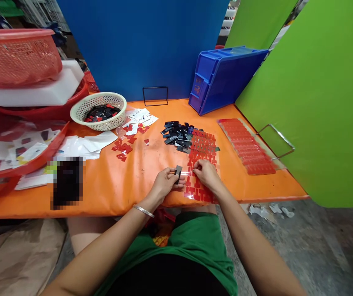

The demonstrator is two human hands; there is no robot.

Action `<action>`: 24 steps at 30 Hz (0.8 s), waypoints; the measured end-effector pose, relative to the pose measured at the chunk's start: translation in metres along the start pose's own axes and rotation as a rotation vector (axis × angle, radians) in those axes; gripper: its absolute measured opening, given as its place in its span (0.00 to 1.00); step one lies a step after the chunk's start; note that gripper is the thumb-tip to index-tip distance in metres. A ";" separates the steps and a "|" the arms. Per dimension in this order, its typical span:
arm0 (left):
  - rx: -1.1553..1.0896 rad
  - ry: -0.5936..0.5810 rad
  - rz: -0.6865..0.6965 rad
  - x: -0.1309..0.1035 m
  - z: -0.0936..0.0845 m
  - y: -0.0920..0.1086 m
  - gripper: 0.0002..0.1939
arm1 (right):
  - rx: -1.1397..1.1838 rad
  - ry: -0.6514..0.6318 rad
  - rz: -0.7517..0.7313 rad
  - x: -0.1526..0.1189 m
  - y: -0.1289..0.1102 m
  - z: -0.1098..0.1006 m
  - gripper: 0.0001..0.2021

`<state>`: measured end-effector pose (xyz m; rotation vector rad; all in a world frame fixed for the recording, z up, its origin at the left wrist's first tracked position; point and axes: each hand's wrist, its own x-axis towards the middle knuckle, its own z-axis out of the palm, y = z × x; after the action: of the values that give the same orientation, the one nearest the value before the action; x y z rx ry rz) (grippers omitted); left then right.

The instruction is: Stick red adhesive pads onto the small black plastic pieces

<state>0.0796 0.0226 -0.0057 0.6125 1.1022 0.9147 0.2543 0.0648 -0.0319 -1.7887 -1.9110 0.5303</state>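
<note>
Lettering (197, 85) in a reddish tone marks the end of the tilted blue crate (233, 78), too small to make out. The white papers (91, 144) at left carry print that is likewise illegible.

Orange covering, glossy and slightly creased, spreads over the tabletop (102, 187). A blue partition (142, 45) rises behind it, and a bright green panel (327, 102) closes the right side. Below, scraps (259, 211) lie on a grey floor (318, 250).

Near the front edge, the left hand (163, 181) pinches a dark flat piece (178, 174) between thumb and fingers, the other fingers spread beneath. The right hand (206, 172) rests over a clear sheet of red cutouts (203, 157), its fingers drawn together; whether they grip a cutout, I cannot tell. Just beyond the hands, a heap of dark pieces (176, 133) adjoins that sheet. Loose red cutouts (123, 148) lie farther left, near a cream basket (117, 121) holding black and red pieces. Another red sheet (247, 146) lies at right.
</note>
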 end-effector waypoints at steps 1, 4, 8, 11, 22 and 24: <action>0.001 -0.002 0.010 0.004 0.004 0.000 0.05 | -0.003 -0.022 0.006 0.001 0.000 -0.001 0.05; 0.006 -0.002 0.031 0.017 0.015 0.000 0.06 | -0.023 0.011 0.017 -0.001 0.000 -0.001 0.04; 0.023 0.019 0.066 0.037 0.022 -0.004 0.07 | -0.022 0.122 -0.007 -0.012 -0.003 0.005 0.04; 0.036 0.014 0.068 0.047 0.022 -0.007 0.07 | -0.038 0.129 -0.036 -0.016 -0.005 0.008 0.05; 0.077 0.020 0.077 0.053 0.020 -0.011 0.05 | 0.541 0.062 0.099 -0.023 0.011 -0.002 0.05; 0.066 0.028 0.080 0.053 0.021 -0.010 0.05 | 0.733 0.054 0.181 -0.025 0.012 -0.006 0.07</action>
<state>0.1109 0.0638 -0.0318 0.7043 1.1433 0.9606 0.2685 0.0406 -0.0355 -1.4543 -1.2696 1.0675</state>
